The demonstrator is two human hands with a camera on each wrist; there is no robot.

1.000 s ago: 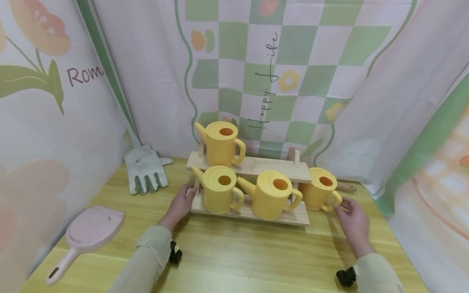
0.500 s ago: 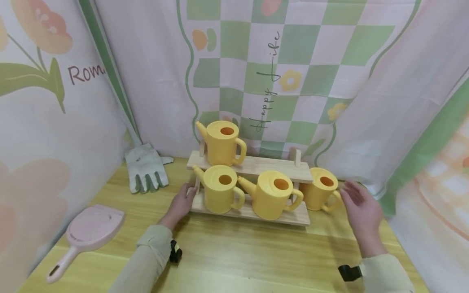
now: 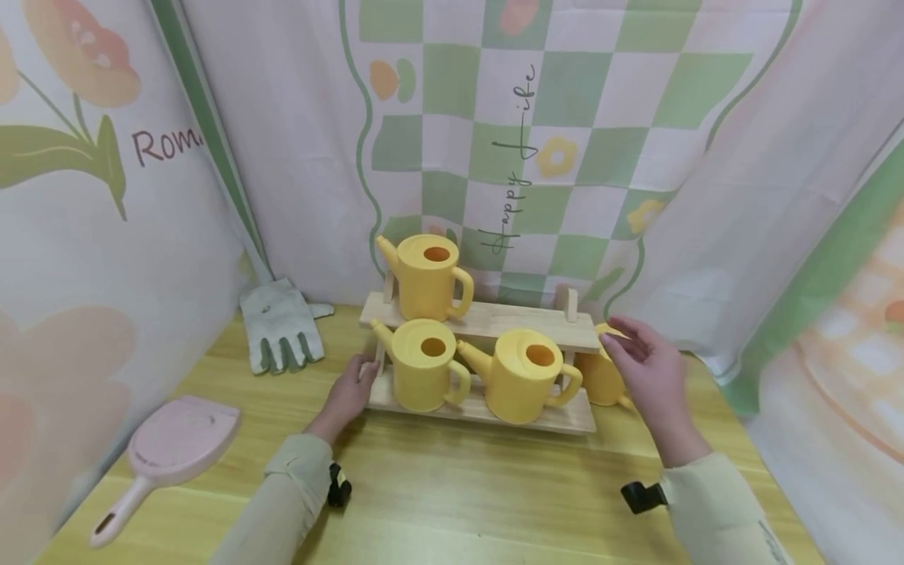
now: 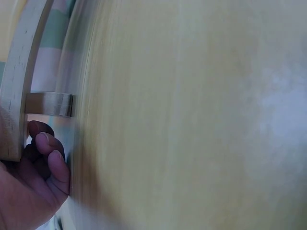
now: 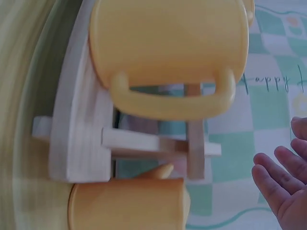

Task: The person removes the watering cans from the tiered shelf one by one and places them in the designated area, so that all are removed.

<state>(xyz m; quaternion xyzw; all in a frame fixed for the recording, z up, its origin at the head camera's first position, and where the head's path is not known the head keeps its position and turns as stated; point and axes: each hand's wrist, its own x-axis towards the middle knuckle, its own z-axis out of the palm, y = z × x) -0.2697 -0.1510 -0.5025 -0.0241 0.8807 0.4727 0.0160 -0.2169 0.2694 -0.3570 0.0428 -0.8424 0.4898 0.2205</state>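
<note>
A two-tier wooden rack [image 3: 487,318] stands on the table. My left hand [image 3: 351,395] grips the left end of its lower board, with fingers curled under the wood [image 4: 17,96] in the left wrist view. One yellow watering can [image 3: 426,276] sits on the top board at the left. Two more, the left watering can [image 3: 421,373] and the right watering can [image 3: 519,380], stand on the lower board. Beyond the rack's right end is another watering can [image 3: 599,377], partly hidden by my right hand [image 3: 653,384]. That hand is raised, fingers loosely bent, holding nothing.
A work glove [image 3: 278,326] lies at the back left of the table. Nearer on the left lies a pink dustpan-like scoop [image 3: 180,439] with a handle. A patterned curtain [image 3: 494,157] hangs behind the rack, and cloth walls stand on both sides.
My right hand has let go of the rightmost watering can's handle, drawn back to the right, then come up and left in front of that can. My left hand stays on the rack.
</note>
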